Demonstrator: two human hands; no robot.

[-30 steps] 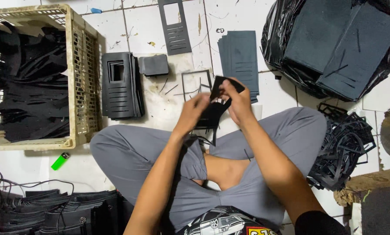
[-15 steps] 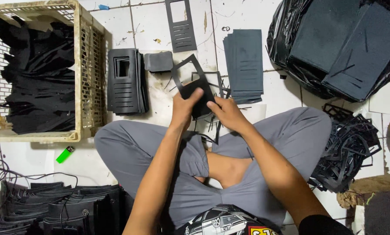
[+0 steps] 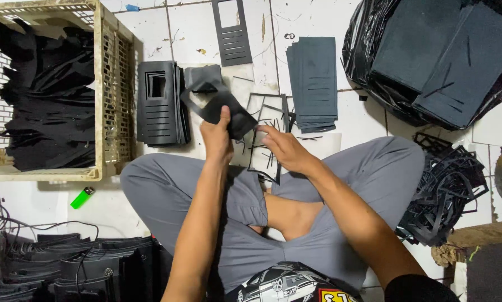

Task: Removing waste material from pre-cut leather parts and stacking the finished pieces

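Observation:
I sit cross-legged on a white tiled floor. My left hand (image 3: 217,140) grips a black cut-out sheet piece (image 3: 217,106), thumb up against it, holding it over the floor in front of my knees. My right hand (image 3: 284,148) pinches a thin black frame strip (image 3: 262,159) that hangs down from the piece. A stack of black slotted panels (image 3: 158,103) lies just left of the held piece. A second stack of dark uncut sheets (image 3: 315,84) lies to its right.
A beige plastic crate (image 3: 114,95) full of black scraps stands at the left. A black bag (image 3: 363,61) with dark sheets sits top right. Tangled offcut strips (image 3: 447,190) pile at the right. A green lighter (image 3: 82,197) and black stacks (image 3: 72,265) lie lower left.
My hands have moved down and left with the black piece. The left hand now holds the sheet alone while the right hand has pulled a thin frame strip away from it.

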